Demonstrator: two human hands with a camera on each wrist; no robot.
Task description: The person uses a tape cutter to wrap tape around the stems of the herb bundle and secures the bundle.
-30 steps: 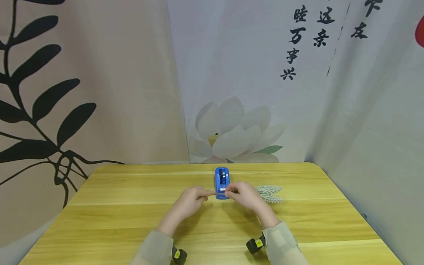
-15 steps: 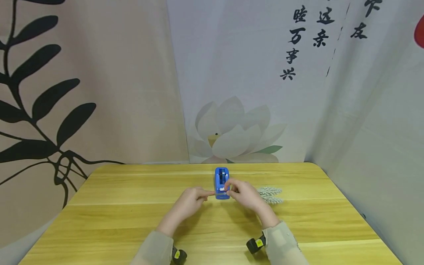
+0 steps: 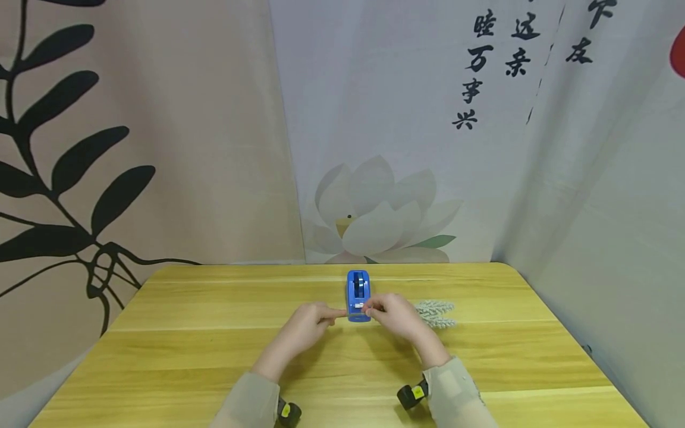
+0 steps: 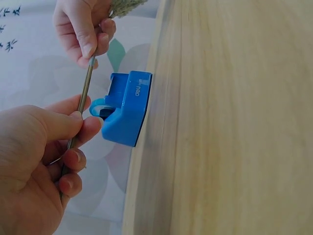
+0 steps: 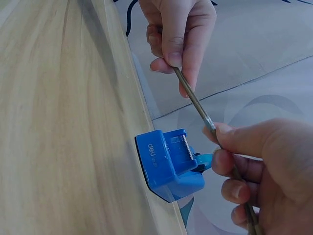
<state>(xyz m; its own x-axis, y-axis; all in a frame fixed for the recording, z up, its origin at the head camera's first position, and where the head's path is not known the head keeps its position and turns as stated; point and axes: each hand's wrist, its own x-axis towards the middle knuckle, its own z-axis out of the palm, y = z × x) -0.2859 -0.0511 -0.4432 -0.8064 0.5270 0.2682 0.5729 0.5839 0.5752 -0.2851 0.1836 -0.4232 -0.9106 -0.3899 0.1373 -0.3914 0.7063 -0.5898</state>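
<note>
Both hands hold the thin brown stems of a dried-looking plant sprig [image 3: 437,314], whose pale green heads stick out beyond the right hand. My left hand [image 3: 307,324] pinches the stems [image 4: 87,83] between thumb and fingers, with the other fingers curled round their lower end. My right hand [image 3: 398,315] pinches them farther along, beside a shiny, clear, tape-like patch [image 5: 209,122] on the stems. Just beyond the hands, a blue tape dispenser [image 3: 357,291] stands on the table, touched by neither. Its toothed cutter [image 5: 187,147] and tape roll [image 4: 101,108] show in the wrist views.
The wooden table [image 3: 214,356] spreads around and in front of the hands. Behind its far edge hangs a printed curtain [image 3: 385,119]. A black wrist camera [image 3: 289,411] sits by the left sleeve, another camera [image 3: 412,393] by the right.
The right fingers shift slightly on the stems: the index finger lifted half a second ago and is now lower again. The left hand and tape dispenser have stayed in place.
</note>
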